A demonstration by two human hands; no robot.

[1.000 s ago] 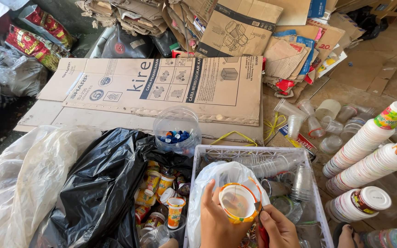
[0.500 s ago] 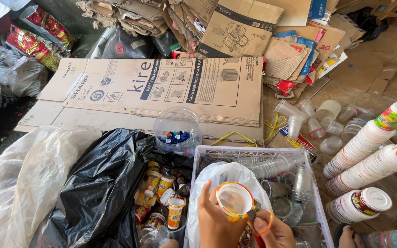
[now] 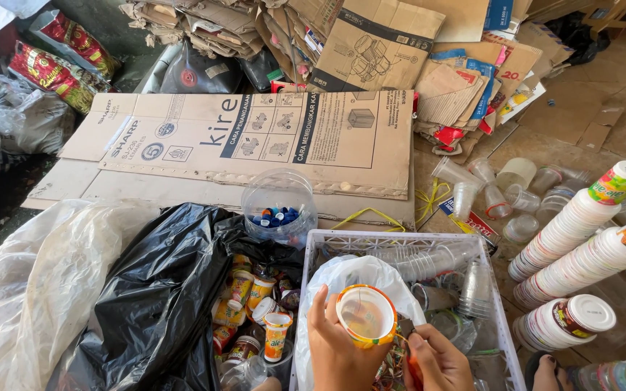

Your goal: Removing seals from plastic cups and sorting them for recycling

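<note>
Black bag (image 3: 161, 289), white crate (image 3: 400, 239), blue caps (image 3: 275, 216), orange-rimmed cup (image 3: 366, 316).

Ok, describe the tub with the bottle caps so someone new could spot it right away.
Find the flattened cardboard box on the floor. At its near edge, just beyond the white crate, sits the clear round tub. It alone holds blue caps; its neighbours hold cups.

Left hand (image 3: 335, 347) and right hand (image 3: 440, 362), fingers curled
</note>
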